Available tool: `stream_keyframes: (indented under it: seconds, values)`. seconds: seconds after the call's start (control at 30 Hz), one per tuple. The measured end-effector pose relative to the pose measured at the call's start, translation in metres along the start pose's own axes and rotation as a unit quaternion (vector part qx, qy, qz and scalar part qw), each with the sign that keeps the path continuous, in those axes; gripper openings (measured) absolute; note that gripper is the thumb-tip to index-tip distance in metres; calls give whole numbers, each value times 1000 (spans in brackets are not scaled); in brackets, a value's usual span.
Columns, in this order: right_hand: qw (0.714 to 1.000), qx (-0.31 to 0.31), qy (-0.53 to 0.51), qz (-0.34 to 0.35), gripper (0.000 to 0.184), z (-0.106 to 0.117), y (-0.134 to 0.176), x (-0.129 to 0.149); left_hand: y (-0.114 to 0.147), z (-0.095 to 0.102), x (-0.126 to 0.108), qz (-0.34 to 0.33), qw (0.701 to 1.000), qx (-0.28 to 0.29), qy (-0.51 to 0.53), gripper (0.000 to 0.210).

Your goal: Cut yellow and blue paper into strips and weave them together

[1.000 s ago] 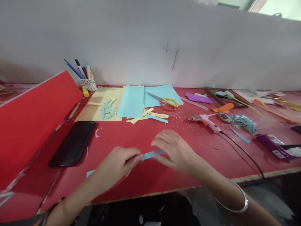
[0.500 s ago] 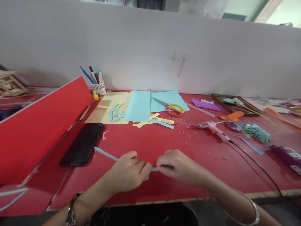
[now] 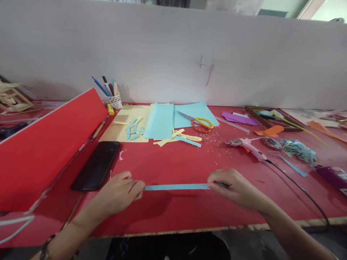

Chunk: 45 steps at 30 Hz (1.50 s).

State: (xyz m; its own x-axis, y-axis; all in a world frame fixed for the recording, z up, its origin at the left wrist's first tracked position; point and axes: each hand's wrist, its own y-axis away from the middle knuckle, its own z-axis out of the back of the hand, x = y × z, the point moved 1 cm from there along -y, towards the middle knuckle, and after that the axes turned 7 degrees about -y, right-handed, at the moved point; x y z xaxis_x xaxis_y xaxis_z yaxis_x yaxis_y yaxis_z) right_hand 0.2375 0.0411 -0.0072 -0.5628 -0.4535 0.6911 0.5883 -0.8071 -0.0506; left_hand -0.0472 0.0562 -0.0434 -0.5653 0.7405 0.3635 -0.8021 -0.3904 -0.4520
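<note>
A narrow blue paper strip [image 3: 176, 187] is held taut and nearly level between two hands above the near part of the red table [image 3: 168, 160], and a shadow is cast on the tabletop below it. Taken from the middle of the strip, the left hand [image 3: 123, 193] is placed at nine o'clock and the right hand [image 3: 235, 187] at three o'clock, well apart from each other. The left forearm is brought in from eight o'clock, with a dark patterned bracelet [image 3: 45, 249] worn at the wrist; the back of the hand is turned upward and the fingers are clenched around the strip's end, so that the tucked thumb cannot be made out clearly. The right forearm is slanted in from four o'clock; the opposite end is pinched between thumb and curled forefinger, the other fingers being folded behind. Something dark is glimpsed within that curl, but what it is cannot be told. A black phone [image 3: 96, 166] is laid between nine and ten o'clock, near the left hand. Loose paper strips [image 3: 176, 137] are scattered at twelve o'clock, scissors [image 3: 200, 121] are rested on blue sheets [image 3: 158, 121] at one o'clock, and a pink glue gun [image 3: 248, 147] is set down at two o'clock, its cord trailed toward the table's edge.
</note>
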Motion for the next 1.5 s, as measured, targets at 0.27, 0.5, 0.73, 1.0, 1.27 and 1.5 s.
stream_keyframes:
  seconds: [0.27,0.5,0.73,1.0,1.27,1.5]
  values:
    - [976,-153,-123,-89,33,22,18,-8,13,-8,27,197,967,127,101,31]
    - [898,-83,-431,-42,31,-24,-36,2,-56,-13,8,205,728,190,626,42]
    - [893,147,-415,-89,28,-44,-49,11,-88,-36,19,386,592,-38,706,35]
    - [947,-170,-236,-133,16,-12,-83,-17,-110,-49,-17,404,659,141,619,28]
    - [921,-243,-275,-132,17,-25,-87,-28,-105,-59,-39,364,718,166,570,23]
    - [897,-258,-326,-152,19,-32,-83,-26,-106,-57,-43,343,820,223,400,13]
